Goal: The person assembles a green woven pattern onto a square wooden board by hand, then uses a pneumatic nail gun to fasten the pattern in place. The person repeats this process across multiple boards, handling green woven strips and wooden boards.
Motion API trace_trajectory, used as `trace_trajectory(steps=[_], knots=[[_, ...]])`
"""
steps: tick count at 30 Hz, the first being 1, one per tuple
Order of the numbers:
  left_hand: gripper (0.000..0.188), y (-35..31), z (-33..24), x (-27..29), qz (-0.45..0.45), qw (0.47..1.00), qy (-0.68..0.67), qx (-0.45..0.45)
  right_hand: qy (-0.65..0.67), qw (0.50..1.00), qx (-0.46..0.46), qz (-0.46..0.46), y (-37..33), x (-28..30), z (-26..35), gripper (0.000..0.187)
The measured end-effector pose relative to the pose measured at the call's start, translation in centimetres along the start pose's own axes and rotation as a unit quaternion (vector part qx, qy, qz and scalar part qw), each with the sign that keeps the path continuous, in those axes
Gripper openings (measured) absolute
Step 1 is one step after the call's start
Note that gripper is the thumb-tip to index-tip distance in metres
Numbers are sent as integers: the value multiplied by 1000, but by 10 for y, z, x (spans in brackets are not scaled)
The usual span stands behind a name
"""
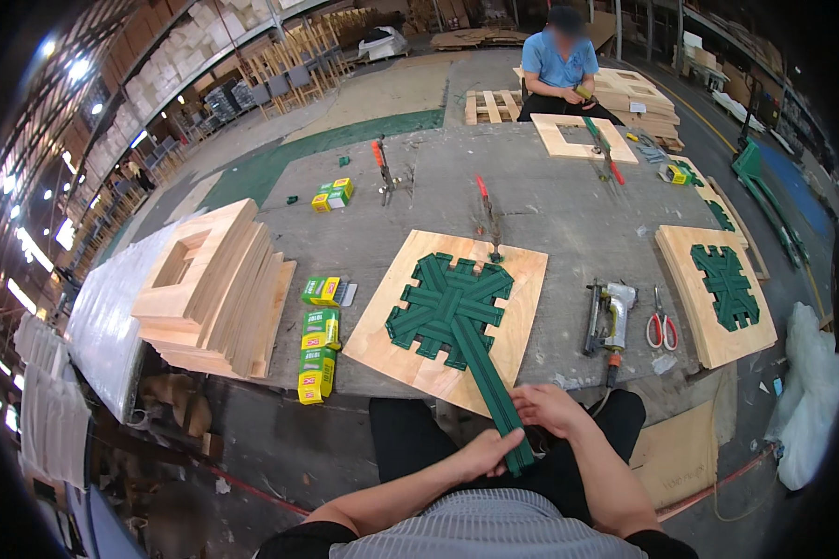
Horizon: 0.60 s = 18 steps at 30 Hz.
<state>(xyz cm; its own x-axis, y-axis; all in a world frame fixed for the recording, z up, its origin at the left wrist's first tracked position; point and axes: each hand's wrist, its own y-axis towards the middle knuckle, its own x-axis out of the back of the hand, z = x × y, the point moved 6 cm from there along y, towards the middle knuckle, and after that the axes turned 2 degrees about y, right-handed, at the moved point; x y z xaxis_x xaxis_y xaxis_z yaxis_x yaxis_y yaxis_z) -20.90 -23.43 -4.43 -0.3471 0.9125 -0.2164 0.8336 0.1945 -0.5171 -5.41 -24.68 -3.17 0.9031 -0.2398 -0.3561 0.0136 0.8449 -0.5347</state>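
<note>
Both hands grip the loose end of a green webbing strap [494,391] at the bench's near edge; left hand [487,455] pinches it from below, right hand [547,408] clamps fingers over it, apparently tensioning it across the plywood seat panel [522,289].

head cam | worn high, looking down-forward | hands near, workbench [569,214] beyond | single view

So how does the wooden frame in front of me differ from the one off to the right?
The near frame has a green strap trailing off its edge into the left hand and right hand; the right frame has none, and nobody touches it. Both are pale plywood squares with woven green webbing.
</note>
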Motion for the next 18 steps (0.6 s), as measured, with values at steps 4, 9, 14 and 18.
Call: trace_trajectory(steps=[4,9,14,18], knots=[[54,-8,21,-10,25,999,-11,20,194,974,-109,51,48,-66,11,43],[52,-13,13,40,-55,980,191,-15,196,976,-88,25,80,-56,-12,37],[67,-59,-56,90,-289,756,569,-146,126,990,-49,-48,65,-58,-10,33],[100,-37,-74,84,-293,628,671,-265,106,993,-17,-47,56,-63,-13,31]])
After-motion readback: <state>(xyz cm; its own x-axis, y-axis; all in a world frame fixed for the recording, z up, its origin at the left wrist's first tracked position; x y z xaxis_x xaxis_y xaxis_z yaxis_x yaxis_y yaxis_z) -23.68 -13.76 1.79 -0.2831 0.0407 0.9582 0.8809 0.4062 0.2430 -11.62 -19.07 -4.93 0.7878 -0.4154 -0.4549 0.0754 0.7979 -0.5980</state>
